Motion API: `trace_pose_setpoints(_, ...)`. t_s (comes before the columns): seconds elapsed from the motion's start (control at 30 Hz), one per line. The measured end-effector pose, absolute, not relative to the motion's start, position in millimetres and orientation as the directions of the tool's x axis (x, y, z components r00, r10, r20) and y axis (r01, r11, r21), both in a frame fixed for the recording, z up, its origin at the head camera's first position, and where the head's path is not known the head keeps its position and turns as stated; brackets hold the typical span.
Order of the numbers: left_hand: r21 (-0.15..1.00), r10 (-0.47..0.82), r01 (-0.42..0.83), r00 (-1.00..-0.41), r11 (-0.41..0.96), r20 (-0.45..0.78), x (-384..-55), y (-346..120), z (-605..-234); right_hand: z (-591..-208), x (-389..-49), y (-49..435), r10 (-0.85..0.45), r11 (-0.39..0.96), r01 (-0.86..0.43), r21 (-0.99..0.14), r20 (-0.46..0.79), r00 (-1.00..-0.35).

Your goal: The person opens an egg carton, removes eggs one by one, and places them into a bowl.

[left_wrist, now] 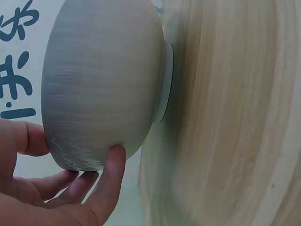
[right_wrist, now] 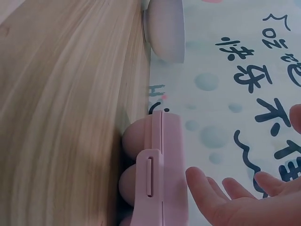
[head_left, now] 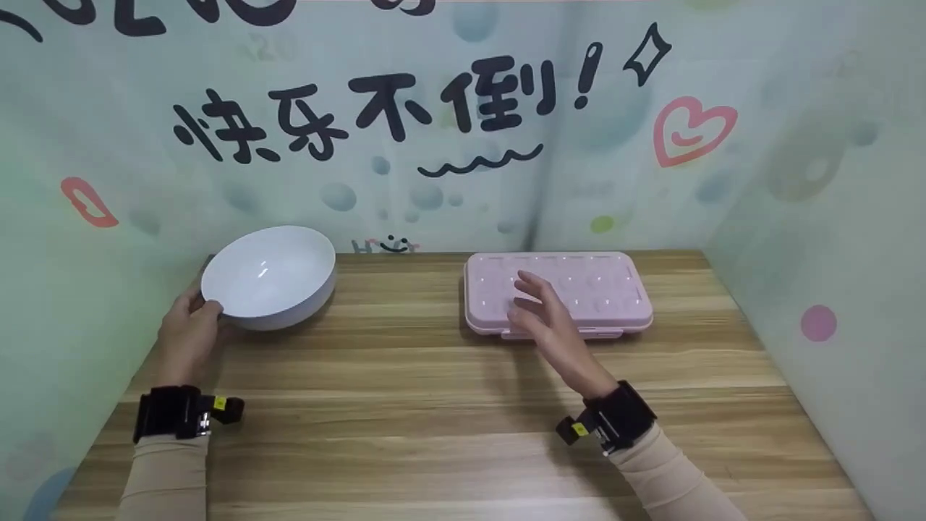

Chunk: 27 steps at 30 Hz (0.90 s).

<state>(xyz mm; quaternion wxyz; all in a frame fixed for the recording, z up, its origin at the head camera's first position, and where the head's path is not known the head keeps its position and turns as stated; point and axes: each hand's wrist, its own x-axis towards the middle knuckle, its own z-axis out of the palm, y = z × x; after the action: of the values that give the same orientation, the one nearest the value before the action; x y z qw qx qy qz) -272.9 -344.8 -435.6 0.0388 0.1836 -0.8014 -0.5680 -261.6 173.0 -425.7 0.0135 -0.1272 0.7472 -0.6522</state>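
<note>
A white bowl [head_left: 269, 275] is upright at the table's back left. My left hand [head_left: 187, 334] grips it at the near left side, thumb at the rim and fingers against the outer wall. In the left wrist view the foot of the bowl [left_wrist: 103, 80] faces the tabletop. A pink egg box [head_left: 600, 293] with a rounded, dimpled body lies closed at the back, right of the middle. Over its left part my right hand [head_left: 561, 336] hovers with fingers spread, holding nothing. The right wrist view shows a gap between those fingers and the box's lid, and a latch [right_wrist: 148, 183] on its front.
Both things stand on a wood-grain table [head_left: 405, 420]. A printed cloth wall [head_left: 405, 202] with dark lettering rises right behind it, and similar walls close off the left and right sides. Bare wood lies between the bowl and the box.
</note>
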Motion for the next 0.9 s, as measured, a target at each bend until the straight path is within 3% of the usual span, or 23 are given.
trace_pose_setpoints(0.23, 0.937, -0.319, -0.231, -0.937, 0.262, -0.142, -272, -339, -438, -425, -268, 166, -0.206, 0.067, -0.146, -0.987, 0.13, -0.97)
trace_pose_setpoints(0.9, 0.904, -0.173, -0.156, -0.98, 0.397, -0.093, -273, -286, -434, -419, -278, 127, -0.228, 0.217, -0.167, -0.962, 0.116, -0.967)
